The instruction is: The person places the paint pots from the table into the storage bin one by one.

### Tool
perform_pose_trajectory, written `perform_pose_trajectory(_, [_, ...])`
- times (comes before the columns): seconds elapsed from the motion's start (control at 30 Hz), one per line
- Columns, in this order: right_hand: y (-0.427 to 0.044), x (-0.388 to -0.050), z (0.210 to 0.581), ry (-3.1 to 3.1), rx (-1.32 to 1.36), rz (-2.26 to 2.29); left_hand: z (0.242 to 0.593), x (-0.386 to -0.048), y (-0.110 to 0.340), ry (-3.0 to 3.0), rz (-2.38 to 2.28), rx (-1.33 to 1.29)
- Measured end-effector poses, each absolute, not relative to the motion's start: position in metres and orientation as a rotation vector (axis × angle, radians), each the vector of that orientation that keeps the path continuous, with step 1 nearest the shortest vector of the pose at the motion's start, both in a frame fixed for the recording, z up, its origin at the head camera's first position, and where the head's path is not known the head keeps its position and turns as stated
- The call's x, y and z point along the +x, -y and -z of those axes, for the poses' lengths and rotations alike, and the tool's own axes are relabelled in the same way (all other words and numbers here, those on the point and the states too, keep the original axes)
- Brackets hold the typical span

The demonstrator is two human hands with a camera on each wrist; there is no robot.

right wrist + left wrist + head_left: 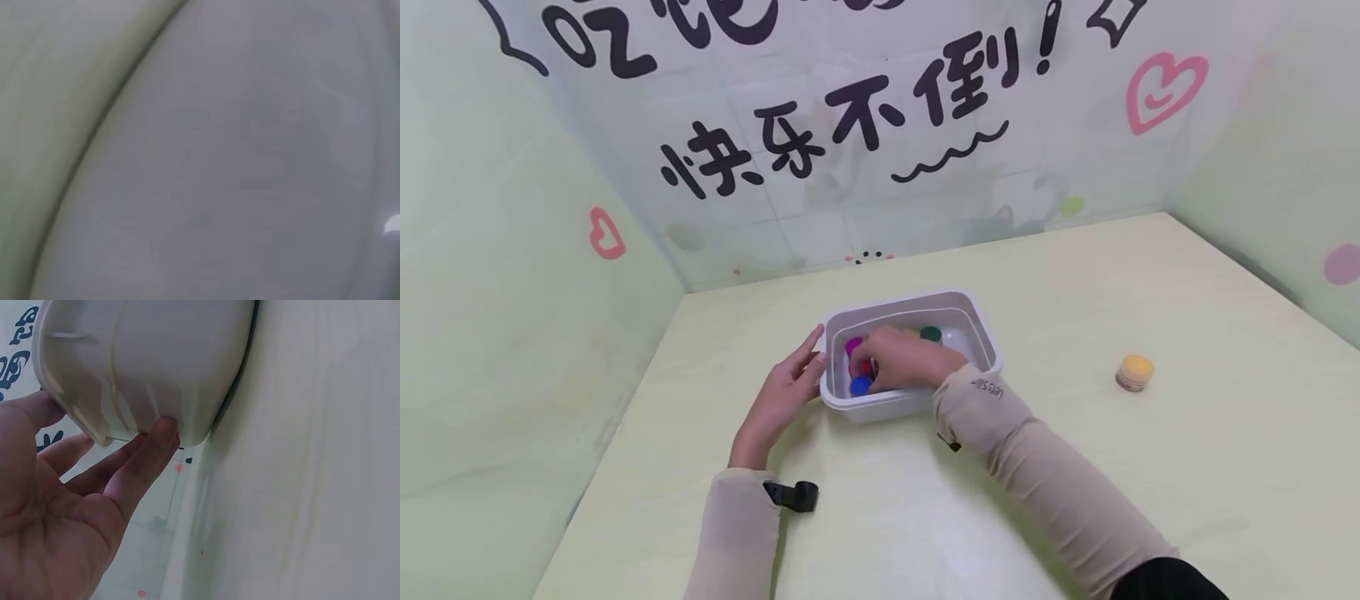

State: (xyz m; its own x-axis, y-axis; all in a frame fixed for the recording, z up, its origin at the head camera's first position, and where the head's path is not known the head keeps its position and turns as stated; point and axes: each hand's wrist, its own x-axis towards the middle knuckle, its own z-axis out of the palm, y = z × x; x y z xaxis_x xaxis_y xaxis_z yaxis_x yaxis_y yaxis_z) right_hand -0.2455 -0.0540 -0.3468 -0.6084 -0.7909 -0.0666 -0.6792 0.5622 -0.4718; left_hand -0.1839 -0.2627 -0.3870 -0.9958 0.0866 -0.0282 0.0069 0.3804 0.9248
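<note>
In the head view a white plastic tub point(887, 408) stands on the table, with small coloured pots inside it. My left hand point(780, 400) is at its left end, fingers fairly straight against the outer wall; the left wrist view shows these fingertips point(164, 428) touching the tub point(156, 356). My right hand point(904, 358) reaches inside, its fingers curled about a small red pot point(867, 367), mostly hidden. Close by are a blue pot point(861, 386), a magenta pot point(853, 347) and a dark green pot point(931, 333). Only the tub's pale wall point(219, 156) fills the right wrist view.
A small pot with a yellow-orange lid point(1135, 372) stands alone on the table point(1060, 317), right of the tub. Behind the table hangs a printed white backdrop point(865, 208), and pale side panels rise at left and right.
</note>
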Motion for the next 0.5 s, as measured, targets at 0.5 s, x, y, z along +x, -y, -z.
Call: perform_pose_trajectory(0.5, [0.042, -0.246, 0.345, -2.519, -1.195, 0.645, 0.387, -0.185, 0.262, -2.565, -1.681, 0.050])
